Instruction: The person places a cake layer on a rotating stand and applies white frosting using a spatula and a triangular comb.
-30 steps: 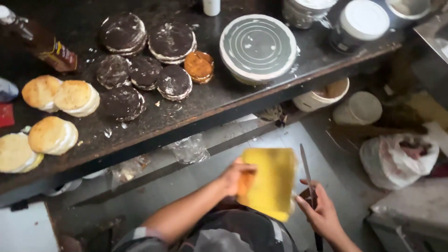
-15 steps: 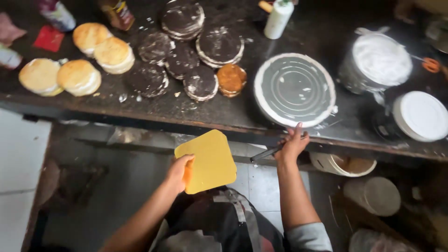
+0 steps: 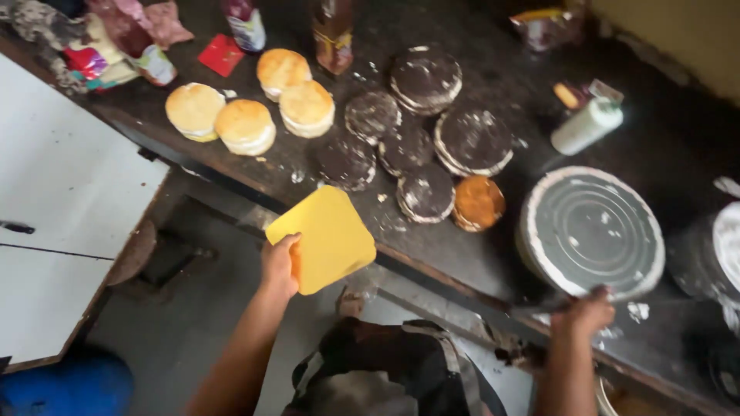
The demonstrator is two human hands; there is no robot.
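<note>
My left hand pinches a yellow square board by its near corner, tilted up and away from me. Just beyond it lie the dark cakes. My right hand grips a knife handle beside the turntable.

cakes on counter, turntable to their right, bottle behind it

a flat yellow square board with rounded corners sits tilted at centre frame, pinched at its lower left edge. a dark, thin-handled tool, mostly hidden, lies at lower right by the counter edge.
</note>
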